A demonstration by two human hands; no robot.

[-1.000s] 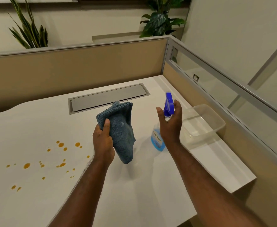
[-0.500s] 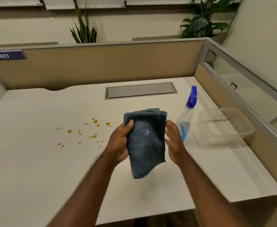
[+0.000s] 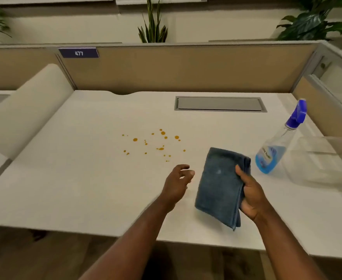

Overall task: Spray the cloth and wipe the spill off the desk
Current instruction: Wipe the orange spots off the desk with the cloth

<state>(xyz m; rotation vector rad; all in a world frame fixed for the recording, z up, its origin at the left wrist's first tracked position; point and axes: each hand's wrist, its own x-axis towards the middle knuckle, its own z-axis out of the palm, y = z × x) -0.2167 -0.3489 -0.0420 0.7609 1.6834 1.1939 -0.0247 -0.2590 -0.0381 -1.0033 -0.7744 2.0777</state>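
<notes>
1. Scattered small orange drops of spill [image 3: 156,144] dot the white table [image 3: 69,178], left of centre.
2. The left hand [image 3: 178,180] hovers just near-right of the spill, its grip loosely spread, empty.
3. The right hand [image 3: 250,197] pinches the folded blue terry cloth [image 3: 220,186] by its right edge, above the table.
4. The clear spray bottle with blue liquid and blue trigger [image 3: 275,150] stands far-right of the cloth, beside a clear plastic tub [image 3: 325,160].

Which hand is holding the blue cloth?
The right hand grips the folded blue cloth along its edge, thumb on top. The left hand hangs beside it with loosely curled fingers, holding nothing and not touching the cloth.
</notes>
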